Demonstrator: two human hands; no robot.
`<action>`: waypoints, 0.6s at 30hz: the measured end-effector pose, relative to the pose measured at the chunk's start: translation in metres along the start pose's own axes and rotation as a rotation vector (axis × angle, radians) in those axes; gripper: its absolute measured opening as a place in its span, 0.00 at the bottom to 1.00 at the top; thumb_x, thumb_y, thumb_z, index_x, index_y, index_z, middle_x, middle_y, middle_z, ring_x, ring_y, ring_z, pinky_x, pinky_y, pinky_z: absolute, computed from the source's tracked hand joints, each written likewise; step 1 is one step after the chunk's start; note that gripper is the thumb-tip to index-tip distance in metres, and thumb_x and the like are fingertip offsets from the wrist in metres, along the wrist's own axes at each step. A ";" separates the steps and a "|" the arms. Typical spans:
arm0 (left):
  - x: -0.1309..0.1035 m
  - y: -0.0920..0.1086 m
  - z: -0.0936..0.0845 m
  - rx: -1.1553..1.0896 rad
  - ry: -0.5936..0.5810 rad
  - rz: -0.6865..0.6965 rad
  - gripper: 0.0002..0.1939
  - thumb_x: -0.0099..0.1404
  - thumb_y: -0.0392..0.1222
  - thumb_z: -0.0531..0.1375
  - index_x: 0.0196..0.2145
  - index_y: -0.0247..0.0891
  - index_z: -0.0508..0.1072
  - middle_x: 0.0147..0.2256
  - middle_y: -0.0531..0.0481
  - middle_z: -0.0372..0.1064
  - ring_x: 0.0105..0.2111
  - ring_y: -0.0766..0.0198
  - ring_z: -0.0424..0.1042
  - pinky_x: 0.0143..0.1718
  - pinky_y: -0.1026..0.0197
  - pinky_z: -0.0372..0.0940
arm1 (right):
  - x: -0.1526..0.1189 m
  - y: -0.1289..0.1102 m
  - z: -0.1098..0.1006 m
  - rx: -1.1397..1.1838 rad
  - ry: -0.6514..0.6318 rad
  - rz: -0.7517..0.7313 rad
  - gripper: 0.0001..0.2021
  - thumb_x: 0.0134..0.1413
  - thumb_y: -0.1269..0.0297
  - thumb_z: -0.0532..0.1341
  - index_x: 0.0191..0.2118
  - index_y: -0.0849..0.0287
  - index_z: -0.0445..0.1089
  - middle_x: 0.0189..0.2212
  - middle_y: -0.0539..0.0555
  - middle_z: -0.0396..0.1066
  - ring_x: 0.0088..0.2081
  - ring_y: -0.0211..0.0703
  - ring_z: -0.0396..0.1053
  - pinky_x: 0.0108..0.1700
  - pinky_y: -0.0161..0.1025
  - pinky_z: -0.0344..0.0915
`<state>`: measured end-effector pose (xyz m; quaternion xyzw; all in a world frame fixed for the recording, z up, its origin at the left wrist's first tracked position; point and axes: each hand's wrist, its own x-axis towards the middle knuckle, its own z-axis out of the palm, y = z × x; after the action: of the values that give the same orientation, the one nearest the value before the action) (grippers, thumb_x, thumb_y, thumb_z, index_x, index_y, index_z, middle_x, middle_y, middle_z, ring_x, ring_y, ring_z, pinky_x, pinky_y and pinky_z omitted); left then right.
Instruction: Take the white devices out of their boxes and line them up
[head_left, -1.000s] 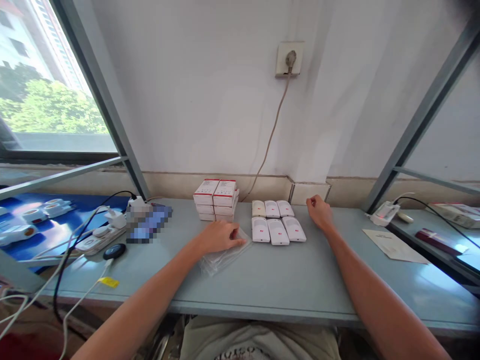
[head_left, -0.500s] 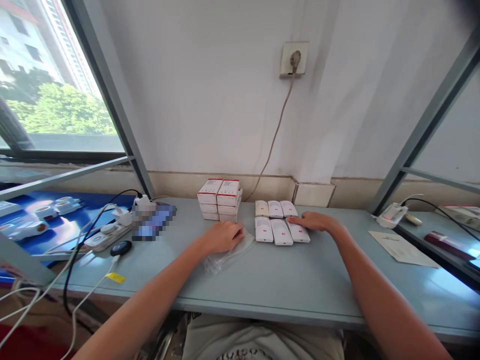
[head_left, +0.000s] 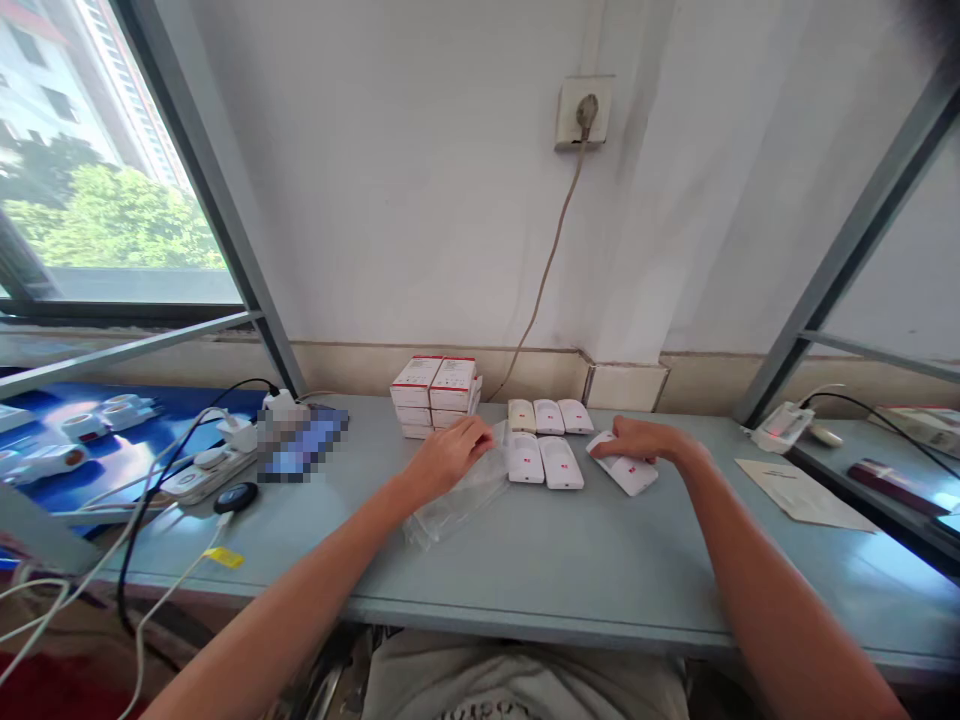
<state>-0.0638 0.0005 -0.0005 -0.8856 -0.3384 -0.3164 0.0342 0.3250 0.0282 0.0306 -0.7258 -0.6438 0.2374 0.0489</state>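
My left hand (head_left: 452, 456) is closed on the upper edge of a clear plastic bag (head_left: 457, 507), which hangs down onto the grey table. My right hand (head_left: 641, 440) grips a white device (head_left: 628, 474) with a small red mark, tilted at an angle right of the others. Several similar devices lie in two rows: a cream one (head_left: 522, 416) and two white ones at the back, two white ones (head_left: 561, 463) in front. Stacked white boxes with red edges (head_left: 433, 385) stand behind my left hand.
A power strip (head_left: 210, 472) with cables, a round black object (head_left: 236, 497) and a pixelated phone-like item (head_left: 307, 445) lie at the left. A paper sheet (head_left: 802, 495) and a white adapter (head_left: 780, 428) are at the right. Metal frame posts flank the table.
The front-right white device has moved right and turned, with my right hand on it. My left hand has risen slightly, lifting the bag's edge.
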 end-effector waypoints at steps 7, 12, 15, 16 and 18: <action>0.004 0.003 -0.002 -0.037 0.292 0.162 0.08 0.83 0.42 0.53 0.43 0.41 0.69 0.40 0.48 0.73 0.41 0.59 0.73 0.45 0.56 0.69 | 0.012 -0.005 -0.007 0.223 0.373 -0.131 0.19 0.57 0.45 0.66 0.37 0.58 0.73 0.33 0.58 0.77 0.35 0.50 0.73 0.34 0.40 0.61; 0.005 0.004 0.002 0.002 0.347 0.163 0.07 0.82 0.40 0.54 0.43 0.40 0.70 0.40 0.48 0.74 0.41 0.58 0.72 0.46 0.55 0.68 | 0.007 -0.039 0.001 0.819 0.814 -0.171 0.25 0.59 0.37 0.63 0.39 0.58 0.71 0.30 0.54 0.72 0.29 0.43 0.68 0.30 0.38 0.61; 0.004 0.004 0.007 0.015 0.350 0.146 0.08 0.83 0.41 0.54 0.43 0.40 0.70 0.40 0.48 0.74 0.41 0.58 0.73 0.46 0.55 0.68 | -0.008 -0.068 0.013 1.085 0.595 -0.292 0.25 0.57 0.35 0.65 0.37 0.56 0.70 0.24 0.48 0.67 0.22 0.37 0.62 0.24 0.35 0.61; 0.004 0.004 0.008 0.018 0.349 0.137 0.08 0.83 0.42 0.54 0.43 0.40 0.70 0.40 0.48 0.74 0.41 0.58 0.73 0.46 0.55 0.68 | -0.013 -0.078 0.018 1.127 0.498 -0.322 0.25 0.56 0.36 0.67 0.37 0.56 0.71 0.24 0.49 0.68 0.22 0.37 0.64 0.24 0.35 0.64; 0.004 0.004 0.009 0.027 0.345 0.118 0.09 0.83 0.42 0.55 0.43 0.40 0.71 0.40 0.48 0.75 0.40 0.58 0.73 0.46 0.55 0.67 | -0.023 -0.096 0.032 1.200 0.347 -0.337 0.23 0.54 0.40 0.71 0.39 0.57 0.74 0.28 0.51 0.73 0.24 0.38 0.69 0.26 0.36 0.71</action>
<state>-0.0543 0.0022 -0.0052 -0.8359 -0.2791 -0.4566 0.1222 0.2230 0.0141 0.0446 -0.4889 -0.4870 0.4243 0.5863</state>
